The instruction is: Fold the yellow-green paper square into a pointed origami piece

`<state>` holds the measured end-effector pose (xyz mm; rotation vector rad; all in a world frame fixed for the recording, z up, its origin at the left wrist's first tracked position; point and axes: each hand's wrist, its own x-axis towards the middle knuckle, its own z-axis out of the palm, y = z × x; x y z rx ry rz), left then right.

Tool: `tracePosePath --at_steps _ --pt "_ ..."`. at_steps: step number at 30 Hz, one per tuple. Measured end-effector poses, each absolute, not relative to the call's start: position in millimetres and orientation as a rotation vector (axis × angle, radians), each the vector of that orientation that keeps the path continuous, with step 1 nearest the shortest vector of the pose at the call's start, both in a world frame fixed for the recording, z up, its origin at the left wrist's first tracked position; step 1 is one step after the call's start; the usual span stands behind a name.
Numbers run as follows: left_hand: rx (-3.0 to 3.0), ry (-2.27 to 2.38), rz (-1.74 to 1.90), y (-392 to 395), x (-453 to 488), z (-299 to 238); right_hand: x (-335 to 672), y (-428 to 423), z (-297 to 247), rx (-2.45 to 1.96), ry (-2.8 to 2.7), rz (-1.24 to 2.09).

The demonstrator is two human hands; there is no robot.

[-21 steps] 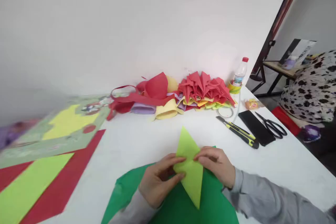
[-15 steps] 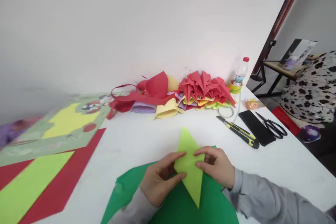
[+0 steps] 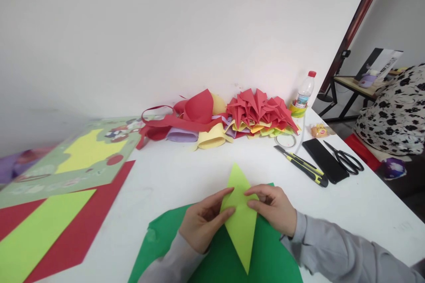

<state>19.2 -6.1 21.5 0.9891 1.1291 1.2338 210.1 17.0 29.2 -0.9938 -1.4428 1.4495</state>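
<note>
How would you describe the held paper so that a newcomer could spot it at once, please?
On the table, find the dark green sheet nearest the viewer. Over it, the left hand and right hand hold the paper. It is a pointed lime diamond, unlike the darker sheet beneath and the long lime strip at left.

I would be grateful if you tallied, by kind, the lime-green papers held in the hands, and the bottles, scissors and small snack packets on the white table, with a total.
Held lime-green paper: 1
Red-capped bottle: 1
Scissors: 1 pair
Small snack packet: 1
Total: 4
</note>
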Motion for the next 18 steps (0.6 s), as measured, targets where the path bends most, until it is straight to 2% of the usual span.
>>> tracePosePath --at_steps 18 --pt "0.94 1.084 1.251 -10.0 23.3 23.1 209.9 18.1 24.9 -0.921 -1.294 1.602"
